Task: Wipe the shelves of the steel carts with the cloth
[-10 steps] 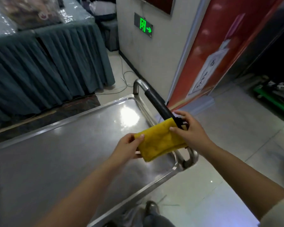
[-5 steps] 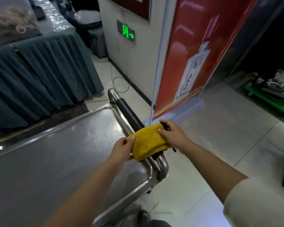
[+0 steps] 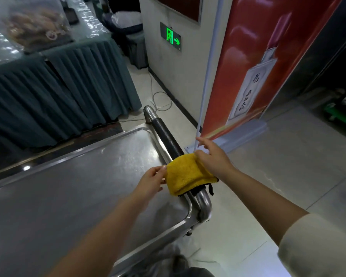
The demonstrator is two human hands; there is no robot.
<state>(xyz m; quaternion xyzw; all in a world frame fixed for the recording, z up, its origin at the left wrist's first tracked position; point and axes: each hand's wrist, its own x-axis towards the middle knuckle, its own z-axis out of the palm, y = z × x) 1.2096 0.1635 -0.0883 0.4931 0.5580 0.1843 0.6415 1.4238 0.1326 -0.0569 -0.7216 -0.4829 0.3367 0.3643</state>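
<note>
A folded yellow cloth point(image 3: 185, 173) with a black underside lies draped over the near end of the steel cart's black-sleeved handle point(image 3: 167, 136). My left hand point(image 3: 151, 181) pinches the cloth's left edge between thumb and fingers. My right hand point(image 3: 213, 158) presses on the cloth's right side, with the index finger stretched out and pointing away. The cart's top shelf point(image 3: 72, 188) is a shiny steel tray that spreads to the left of the handle.
A table with a grey-green pleated skirt point(image 3: 58, 92) stands beyond the cart. A red standing banner point(image 3: 254, 62) rises close to the right of the handle. A wall with a green exit sign point(image 3: 172, 38) and a loose cable point(image 3: 160, 100) lie ahead. Tiled floor point(image 3: 278, 176) opens to the right.
The view has swung and the cart now sits lower left. The cloth has settled further over the handle's near end. My right index finger has lifted off and points outward.
</note>
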